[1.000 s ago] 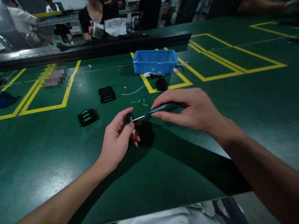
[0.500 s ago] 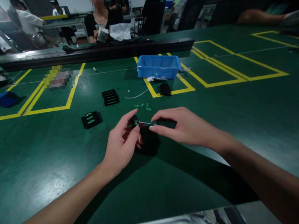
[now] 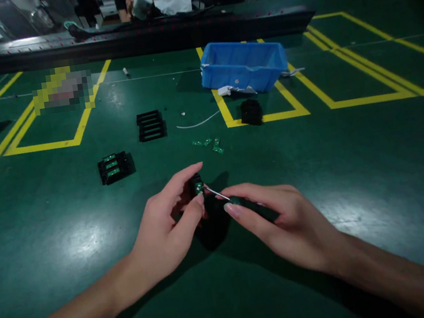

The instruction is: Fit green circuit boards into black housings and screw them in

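Note:
My left hand (image 3: 173, 219), fingers curled, grips a small black plastic part with a green circuit board (image 3: 199, 187) on it. In my right hand (image 3: 283, 217) is a screwdriver (image 3: 219, 195) with a dark handle and a thin metal shaft. Its tip meets the right side of the held part; the exact contact is too small to make out. Beyond my hands lie several small green circuit boards (image 3: 207, 142). To the left sits a black holder (image 3: 114, 167) bearing green boards, and behind it a slotted black frame (image 3: 151, 125).
A blue bin (image 3: 242, 68) stands at the back right with white scraps by it. Another black plastic piece (image 3: 251, 112) lies before it, and a thin white strip (image 3: 199, 122) curves nearby. A long black bar (image 3: 140, 40) spans the far side, where a person holds something pale.
The view has tilted down and come closer to the table. My right hand has dropped a little relative to the left, so the screwdriver slants more steeply. Both holds are the same.

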Demonstrator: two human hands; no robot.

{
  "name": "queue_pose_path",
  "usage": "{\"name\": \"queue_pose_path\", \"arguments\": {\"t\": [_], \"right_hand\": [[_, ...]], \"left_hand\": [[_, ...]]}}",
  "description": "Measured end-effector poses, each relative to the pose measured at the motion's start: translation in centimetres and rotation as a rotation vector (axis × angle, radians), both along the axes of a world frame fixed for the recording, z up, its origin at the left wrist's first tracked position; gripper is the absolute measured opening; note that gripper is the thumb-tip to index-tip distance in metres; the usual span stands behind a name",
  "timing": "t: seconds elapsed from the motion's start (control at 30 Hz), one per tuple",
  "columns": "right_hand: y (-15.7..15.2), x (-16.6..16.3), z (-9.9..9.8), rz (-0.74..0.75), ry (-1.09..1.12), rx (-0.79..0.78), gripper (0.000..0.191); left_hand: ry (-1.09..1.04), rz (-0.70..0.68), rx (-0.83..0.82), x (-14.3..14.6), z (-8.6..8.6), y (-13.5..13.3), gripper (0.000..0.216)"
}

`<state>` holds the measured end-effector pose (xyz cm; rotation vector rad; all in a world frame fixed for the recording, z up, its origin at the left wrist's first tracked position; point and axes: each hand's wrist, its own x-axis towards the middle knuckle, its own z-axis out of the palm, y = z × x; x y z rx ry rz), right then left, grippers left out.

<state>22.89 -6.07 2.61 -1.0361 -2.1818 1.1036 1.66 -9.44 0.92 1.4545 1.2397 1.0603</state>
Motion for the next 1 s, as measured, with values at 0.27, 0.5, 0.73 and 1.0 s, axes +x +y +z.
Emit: {"name": "queue_pose_path", "arguments": {"t": [0.27,0.5,0.73,1.0], "right_hand": [[-0.26,-0.21,0.49,0.047,0.010,-0.030,0.016],[-0.71,-0.14,0.39,0.042,0.009,-0.010,0.009],[-0.84,-0.20,0.56,0.037,-0.004,-0.042,0.013],[-0.96,-0.29,0.50,0.030,-0.002,-0.076,0.017]], "left_hand": [[0.089,0.006,-0.016,0.12,0.21,-0.24,0.045],[0.137,0.025,0.046,0.04,-0.01,-0.39,0.046],[0.146,0.026,0.065,0.11,0.12,-0.38,0.046],[0.249,0.037,0.095,0.01,0.13,-0.49,0.048]]}}
